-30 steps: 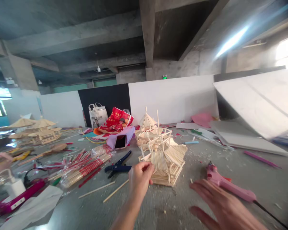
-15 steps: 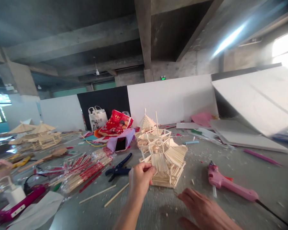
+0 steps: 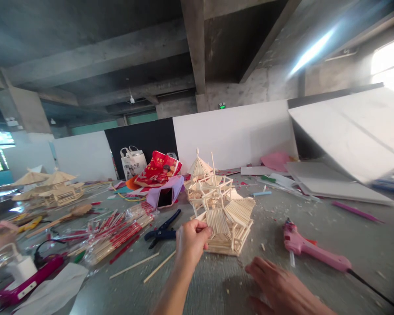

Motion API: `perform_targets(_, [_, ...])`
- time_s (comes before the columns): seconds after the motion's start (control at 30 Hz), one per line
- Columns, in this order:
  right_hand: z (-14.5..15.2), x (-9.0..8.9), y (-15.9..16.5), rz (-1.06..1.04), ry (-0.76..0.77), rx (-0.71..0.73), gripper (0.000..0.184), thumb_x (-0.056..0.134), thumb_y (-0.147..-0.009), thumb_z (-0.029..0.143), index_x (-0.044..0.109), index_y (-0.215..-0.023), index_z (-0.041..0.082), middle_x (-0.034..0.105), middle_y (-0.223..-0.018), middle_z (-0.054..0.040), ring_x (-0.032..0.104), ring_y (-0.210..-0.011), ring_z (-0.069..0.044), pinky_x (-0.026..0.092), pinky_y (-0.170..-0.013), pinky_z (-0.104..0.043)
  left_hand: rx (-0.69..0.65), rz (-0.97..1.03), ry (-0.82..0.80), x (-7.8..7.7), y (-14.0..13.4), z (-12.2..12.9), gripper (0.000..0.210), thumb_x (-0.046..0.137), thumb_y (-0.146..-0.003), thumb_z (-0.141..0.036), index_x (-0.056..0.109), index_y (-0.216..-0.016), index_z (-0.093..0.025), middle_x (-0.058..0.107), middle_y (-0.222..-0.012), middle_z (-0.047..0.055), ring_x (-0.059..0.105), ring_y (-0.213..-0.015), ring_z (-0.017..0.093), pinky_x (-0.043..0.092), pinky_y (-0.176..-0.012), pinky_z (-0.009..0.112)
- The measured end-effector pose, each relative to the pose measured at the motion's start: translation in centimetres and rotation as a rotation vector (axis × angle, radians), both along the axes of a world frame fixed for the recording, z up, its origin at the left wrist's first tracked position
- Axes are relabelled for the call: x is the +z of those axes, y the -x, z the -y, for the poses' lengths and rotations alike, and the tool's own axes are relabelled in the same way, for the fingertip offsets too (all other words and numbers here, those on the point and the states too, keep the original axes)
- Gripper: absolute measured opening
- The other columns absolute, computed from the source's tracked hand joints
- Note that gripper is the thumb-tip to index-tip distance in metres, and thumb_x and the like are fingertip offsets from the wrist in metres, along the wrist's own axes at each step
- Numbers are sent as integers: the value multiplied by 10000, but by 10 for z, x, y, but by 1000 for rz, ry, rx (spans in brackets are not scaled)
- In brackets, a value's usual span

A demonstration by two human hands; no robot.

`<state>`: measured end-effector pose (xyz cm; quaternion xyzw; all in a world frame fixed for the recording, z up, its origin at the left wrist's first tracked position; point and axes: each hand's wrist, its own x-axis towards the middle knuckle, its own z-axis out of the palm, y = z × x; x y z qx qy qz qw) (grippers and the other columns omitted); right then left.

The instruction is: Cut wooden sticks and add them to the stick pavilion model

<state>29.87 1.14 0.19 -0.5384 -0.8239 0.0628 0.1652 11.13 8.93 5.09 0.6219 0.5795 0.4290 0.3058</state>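
One stick pavilion (image 3: pixel 221 223) before us on the grey table (image 3: pixel 213 288), our left hand (image 3: pixel 193 238) pinching its near-left roof edge, our right hand (image 3: pixel 277 282) slack, thumb apart, one blue cutter (image 3: pixel 162 234), two loose sticks (image 3: pixel 134 265), one pink glue gun (image 3: pixel 315 253), one red bag (image 3: pixel 156 169), print too small for us.

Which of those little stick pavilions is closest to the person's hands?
The central pavilion, right at the left hand's fingers; the other pavilions stand far left, farther back.

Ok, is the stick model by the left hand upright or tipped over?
Upright: the stick model sits on its base on the table, its peaked top roof pointing up.
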Motion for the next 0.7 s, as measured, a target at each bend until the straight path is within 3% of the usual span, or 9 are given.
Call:
perform_targets(0.17, [-5, -8, -3, 8, 8, 19, 343, 529, -612, 173, 585, -949, 148, 578, -916, -101, 552, -833, -268, 476, -709, -436, -5, -10, -5, -2, 1, -1, 113, 574, -652, -255, 605, -707, -162, 583, -496, -36, 507, -354, 81, 356, -357, 170])
perform_targets(0.4, [5, 7, 0, 14, 56, -33, 318, 532, -640, 170, 593, -950, 131, 581, -965, -115, 546, -890, -264, 455, -776, -412, -14, -8, -24, -6, 3, -6, 110, 578, -640, -249, 601, -705, -164, 593, -516, -36, 509, -353, 81, 345, -324, 165])
perform_targets(0.5, [5, 8, 0, 31, 69, -20, 300, 539, -623, 187, 597, -914, 141, 588, -931, -107, 556, -855, -272, 468, -734, -422, -22, 5, -14, -5, 2, -5, 121, 574, -640, -248, 600, -717, -158, 592, -517, -34, 512, -355, 87, 344, -308, 166])
perform_targets(0.7, [9, 8, -1, 33, -180, -41, 227, 554, -609, 123, 596, -827, 171, 617, -888, -76, 579, -795, -229, 492, -684, -341, -52, 34, -5, -5, 4, 0, 204, 565, -663, -298, 617, -784, -142, 637, -574, -9, 540, -367, 92, 340, -295, 159])
